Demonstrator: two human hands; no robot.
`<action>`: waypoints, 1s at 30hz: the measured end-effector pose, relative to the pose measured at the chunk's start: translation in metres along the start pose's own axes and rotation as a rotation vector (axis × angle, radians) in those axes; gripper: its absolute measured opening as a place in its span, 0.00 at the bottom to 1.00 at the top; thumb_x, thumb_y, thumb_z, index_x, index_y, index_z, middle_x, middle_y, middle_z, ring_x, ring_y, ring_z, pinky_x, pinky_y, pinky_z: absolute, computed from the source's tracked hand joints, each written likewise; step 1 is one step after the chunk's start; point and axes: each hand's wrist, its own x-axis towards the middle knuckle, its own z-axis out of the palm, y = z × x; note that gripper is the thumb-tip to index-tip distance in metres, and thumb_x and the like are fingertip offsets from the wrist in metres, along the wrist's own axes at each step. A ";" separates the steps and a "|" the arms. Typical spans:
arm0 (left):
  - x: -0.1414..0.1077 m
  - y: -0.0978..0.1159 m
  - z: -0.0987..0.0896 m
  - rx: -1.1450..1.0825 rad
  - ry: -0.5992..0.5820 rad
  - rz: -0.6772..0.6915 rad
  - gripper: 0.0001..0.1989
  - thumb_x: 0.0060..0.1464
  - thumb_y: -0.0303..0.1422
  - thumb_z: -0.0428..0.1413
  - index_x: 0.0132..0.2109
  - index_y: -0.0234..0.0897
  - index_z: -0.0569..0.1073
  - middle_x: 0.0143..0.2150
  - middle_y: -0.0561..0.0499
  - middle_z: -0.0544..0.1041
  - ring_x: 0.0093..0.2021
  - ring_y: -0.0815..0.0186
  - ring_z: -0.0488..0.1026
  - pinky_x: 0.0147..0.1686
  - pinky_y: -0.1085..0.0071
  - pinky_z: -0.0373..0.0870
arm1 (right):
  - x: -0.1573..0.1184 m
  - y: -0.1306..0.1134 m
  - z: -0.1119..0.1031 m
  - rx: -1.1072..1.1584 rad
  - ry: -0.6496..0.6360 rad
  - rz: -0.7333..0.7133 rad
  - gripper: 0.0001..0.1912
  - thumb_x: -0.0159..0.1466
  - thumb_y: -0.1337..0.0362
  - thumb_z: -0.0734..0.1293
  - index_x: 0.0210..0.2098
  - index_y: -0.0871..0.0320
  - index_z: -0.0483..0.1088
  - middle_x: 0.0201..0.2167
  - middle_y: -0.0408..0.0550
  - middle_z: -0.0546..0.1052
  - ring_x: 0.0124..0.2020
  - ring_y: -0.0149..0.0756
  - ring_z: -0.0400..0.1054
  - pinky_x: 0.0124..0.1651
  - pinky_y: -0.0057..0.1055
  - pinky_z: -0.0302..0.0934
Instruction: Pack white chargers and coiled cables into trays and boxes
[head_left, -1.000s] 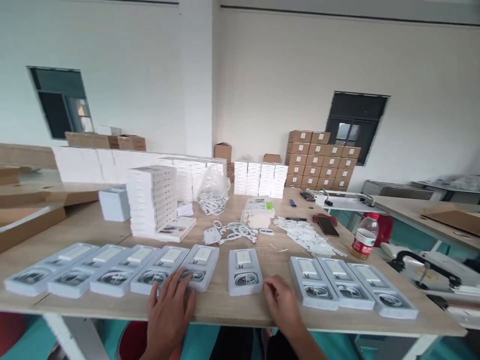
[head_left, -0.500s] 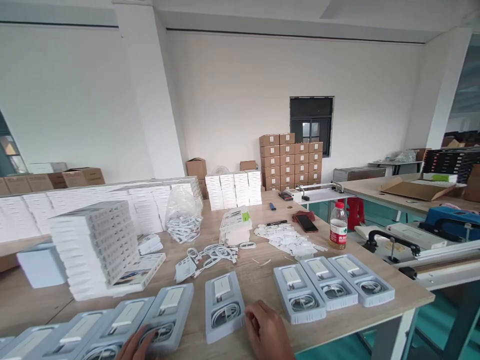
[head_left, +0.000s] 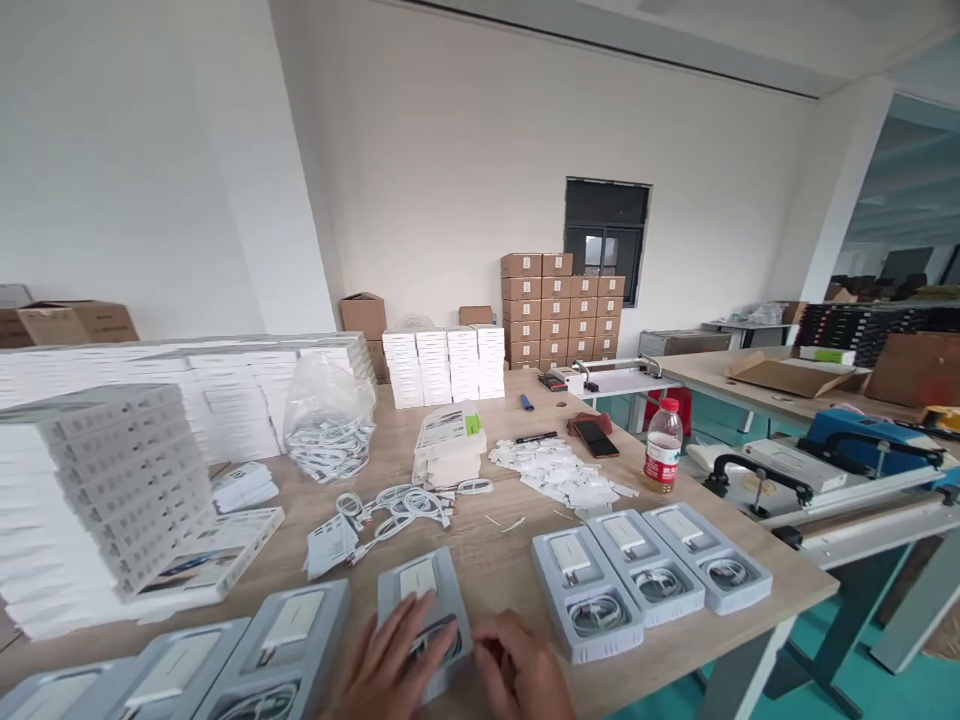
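A grey plastic tray point(head_left: 388, 592) lies on the table in front of me, with a white charger point(head_left: 417, 578) in its upper recess and a coiled cable in the lower one. My left hand point(head_left: 401, 650) is spread over this tray, fingers apart, partly covering charger and cable. Beside the tray's right edge, my right hand point(head_left: 521, 665) has its fingers curled in; whether anything is in them is hidden. Three similar filled trays point(head_left: 589, 590) stand side by side to the right. More filled trays point(head_left: 281, 640) form a row at the left.
Loose white cables point(head_left: 409, 508), a pile of small white pieces point(head_left: 562, 470) and a drink bottle point(head_left: 663, 446) are farther back. White boxes point(head_left: 142, 480) are stacked at left, near a bag of cables point(head_left: 330, 425). Sealing machines point(head_left: 772, 480) stand beyond the table's right edge.
My left hand has moved right, from the left row of trays onto the single middle tray. My right hand stays beside that tray. The view has turned slightly right.
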 end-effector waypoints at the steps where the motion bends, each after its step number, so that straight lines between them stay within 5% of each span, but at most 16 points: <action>1: 0.013 0.002 0.001 -0.036 -0.100 0.032 0.37 0.52 0.36 0.60 0.67 0.60 0.60 0.71 0.53 0.60 0.66 0.49 0.64 0.63 0.54 0.61 | 0.000 0.009 -0.001 0.066 0.023 0.043 0.08 0.63 0.62 0.62 0.36 0.54 0.74 0.29 0.46 0.76 0.28 0.34 0.71 0.31 0.28 0.62; 4: 0.035 -0.002 -0.004 -0.144 -0.286 -0.014 0.39 0.49 0.23 0.56 0.65 0.64 0.63 0.69 0.56 0.62 0.66 0.51 0.64 0.63 0.54 0.64 | 0.002 0.046 -0.007 0.269 0.155 0.241 0.13 0.60 0.57 0.67 0.42 0.53 0.74 0.37 0.50 0.79 0.35 0.40 0.74 0.33 0.30 0.66; 8: 0.036 -0.019 -0.028 -0.251 -0.366 -0.226 0.38 0.50 0.20 0.51 0.63 0.63 0.65 0.70 0.58 0.61 0.69 0.51 0.58 0.66 0.48 0.58 | -0.004 0.083 -0.018 0.537 0.354 0.424 0.30 0.55 0.52 0.71 0.55 0.51 0.69 0.59 0.55 0.73 0.57 0.49 0.69 0.53 0.38 0.67; 11: 0.049 -0.023 -0.056 -0.273 -0.462 -0.352 0.37 0.45 0.19 0.52 0.62 0.55 0.70 0.71 0.52 0.60 0.71 0.48 0.53 0.66 0.43 0.53 | 0.006 0.080 -0.026 0.566 0.295 0.521 0.30 0.53 0.48 0.72 0.53 0.52 0.71 0.57 0.55 0.74 0.58 0.51 0.69 0.56 0.41 0.66; 14: 0.086 -0.017 -0.072 -0.358 -0.341 -0.266 0.29 0.46 0.21 0.53 0.54 0.47 0.75 0.66 0.47 0.68 0.67 0.50 0.60 0.64 0.50 0.59 | 0.057 0.057 -0.033 0.426 0.125 0.460 0.30 0.55 0.47 0.71 0.54 0.52 0.71 0.56 0.54 0.75 0.56 0.50 0.70 0.53 0.40 0.68; 17: 0.132 -0.007 -0.063 -0.416 -0.179 -0.246 0.14 0.54 0.28 0.51 0.46 0.42 0.76 0.49 0.45 0.79 0.49 0.56 0.75 0.48 0.61 0.70 | 0.148 0.035 -0.031 0.072 0.077 0.335 0.30 0.62 0.50 0.64 0.60 0.55 0.65 0.60 0.53 0.71 0.60 0.44 0.65 0.57 0.35 0.64; 19: 0.154 -0.001 -0.045 -0.385 -0.124 -0.305 0.11 0.57 0.28 0.48 0.39 0.40 0.75 0.40 0.46 0.80 0.40 0.59 0.77 0.41 0.65 0.70 | 0.214 0.032 -0.022 -0.140 0.085 0.443 0.30 0.65 0.53 0.62 0.63 0.59 0.61 0.60 0.56 0.70 0.58 0.42 0.67 0.60 0.32 0.61; 22: 0.165 0.002 -0.014 -0.366 -0.080 -0.338 0.12 0.60 0.30 0.46 0.37 0.39 0.75 0.38 0.46 0.80 0.38 0.60 0.77 0.36 0.68 0.67 | 0.288 0.046 -0.004 -0.235 0.047 0.560 0.31 0.65 0.51 0.64 0.60 0.66 0.63 0.57 0.64 0.71 0.59 0.50 0.66 0.62 0.43 0.59; 25: 0.156 -0.002 0.006 -0.373 -0.085 -0.345 0.12 0.60 0.31 0.47 0.39 0.38 0.75 0.39 0.45 0.80 0.37 0.59 0.77 0.34 0.68 0.66 | 0.323 0.069 0.007 -0.256 -0.033 0.626 0.23 0.64 0.53 0.68 0.53 0.62 0.69 0.54 0.57 0.73 0.55 0.48 0.68 0.60 0.51 0.60; 30: 0.143 -0.017 0.001 -0.456 0.008 -0.496 0.12 0.61 0.31 0.46 0.36 0.38 0.74 0.37 0.44 0.79 0.38 0.58 0.76 0.37 0.66 0.64 | 0.323 0.087 -0.011 -0.148 -0.060 0.633 0.12 0.65 0.56 0.67 0.37 0.60 0.73 0.41 0.50 0.79 0.44 0.40 0.74 0.50 0.42 0.68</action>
